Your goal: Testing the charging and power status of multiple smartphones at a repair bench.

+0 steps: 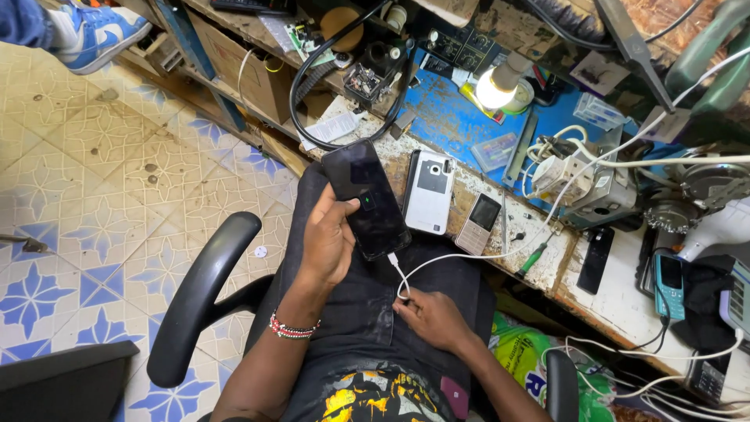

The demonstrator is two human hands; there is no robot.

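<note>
Fingers of left hand [330, 238] grip black smartphone [366, 199]; right hand [432, 316] pinches white cable [469, 262] below phone. Risk: taut cable tugs plug loose.

A phone [366, 199] is sitting in the left hand [328, 242] above the lap; its cable [469, 262] is running right to the desk [617, 301], where two phones [429, 192] are lying.

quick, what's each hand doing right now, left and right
Left hand: closed around the black smartphone.
Right hand: fingers pinching the white cable plugged into it.
</note>
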